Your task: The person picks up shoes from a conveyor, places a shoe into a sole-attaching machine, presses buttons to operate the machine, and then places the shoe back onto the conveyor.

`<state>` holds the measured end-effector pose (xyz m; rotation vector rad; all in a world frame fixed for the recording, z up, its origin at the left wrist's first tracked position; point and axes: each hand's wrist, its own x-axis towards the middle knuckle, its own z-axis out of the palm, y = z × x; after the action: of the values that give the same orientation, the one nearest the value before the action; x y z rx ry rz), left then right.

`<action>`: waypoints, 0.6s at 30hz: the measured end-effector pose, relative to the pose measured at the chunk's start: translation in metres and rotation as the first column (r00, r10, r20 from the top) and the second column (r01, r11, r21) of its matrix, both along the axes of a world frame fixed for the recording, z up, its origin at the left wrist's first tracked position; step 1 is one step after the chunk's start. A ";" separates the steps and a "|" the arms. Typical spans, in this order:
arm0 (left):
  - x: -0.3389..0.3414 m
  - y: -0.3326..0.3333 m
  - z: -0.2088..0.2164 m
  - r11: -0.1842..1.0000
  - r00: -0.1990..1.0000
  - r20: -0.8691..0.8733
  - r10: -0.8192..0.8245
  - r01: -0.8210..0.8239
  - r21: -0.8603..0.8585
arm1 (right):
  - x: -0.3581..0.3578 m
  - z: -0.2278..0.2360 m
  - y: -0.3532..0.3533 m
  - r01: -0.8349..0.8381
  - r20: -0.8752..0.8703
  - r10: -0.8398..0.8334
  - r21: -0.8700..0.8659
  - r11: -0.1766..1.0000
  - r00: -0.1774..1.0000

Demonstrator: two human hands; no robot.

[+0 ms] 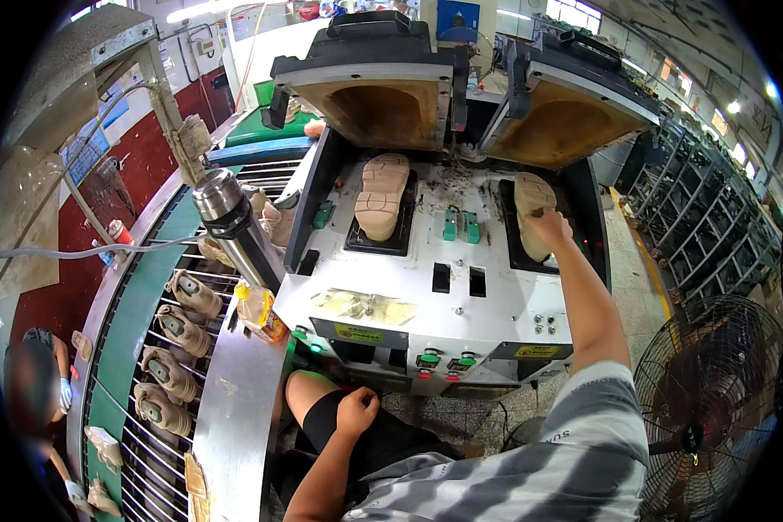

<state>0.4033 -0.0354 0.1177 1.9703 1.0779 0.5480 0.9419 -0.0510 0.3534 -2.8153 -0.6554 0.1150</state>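
On the right station of a white press machine (496,296), a beige shoe (533,193) lies sole up over a black pad. My right hand (550,230) is closed at the side of this shoe, and its fingertips are partly hidden against it. A second beige shoe (381,198) rests sole up on the black pad of the left station, with no hand on it. My left hand (357,411) lies over my thigh, its fingers curled in, and nothing shows in it. Above both stations, the left lid (365,100) and the right lid (565,109) are raised.
To the left, a roller conveyor (139,435) carries several beige shoes. A steel flask (235,222) and a plastic bottle (259,311) stand beside the machine. A large fan (705,426) is at the right, before metal racks (713,209). Another person (39,391) works at far left.
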 end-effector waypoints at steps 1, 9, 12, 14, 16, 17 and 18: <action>0.004 0.000 0.001 1.000 0.999 -0.031 -0.021 0.021 0.013 | 0.003 -0.009 -0.009 -0.035 0.060 0.032 0.045 0.998 0.998; 0.075 -0.023 -0.001 0.901 0.914 -0.055 -0.401 0.383 -0.203 | -0.084 -0.119 -0.188 -0.377 0.582 -0.136 0.668 0.641 0.802; 0.134 -0.049 0.023 0.735 0.750 0.011 -0.662 0.652 -0.186 | -0.108 -0.206 -0.269 0.289 -0.217 -0.461 0.953 0.091 0.860; 0.167 -0.057 0.009 0.749 0.754 0.059 -0.654 0.657 -0.087 | -0.101 -0.219 -0.293 0.596 -0.607 -0.267 0.792 -0.130 0.748; 0.194 -0.046 0.018 0.832 0.835 0.189 -0.517 0.542 -0.117 | -0.098 -0.204 -0.301 0.800 -0.763 0.241 0.565 -0.202 0.600; 0.193 -0.054 0.028 0.840 0.870 0.168 -0.464 0.492 -0.230 | -0.102 -0.198 -0.305 0.800 -0.763 0.242 0.577 -0.163 0.599; 0.187 -0.056 0.019 0.850 0.862 0.180 -0.473 0.501 -0.166 | -0.108 -0.196 -0.308 0.778 -0.745 0.240 0.620 -0.096 0.623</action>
<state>0.5903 -0.0910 0.1370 1.8933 0.4901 0.2681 0.8343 -0.3590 0.1578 -1.0549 0.2537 0.3936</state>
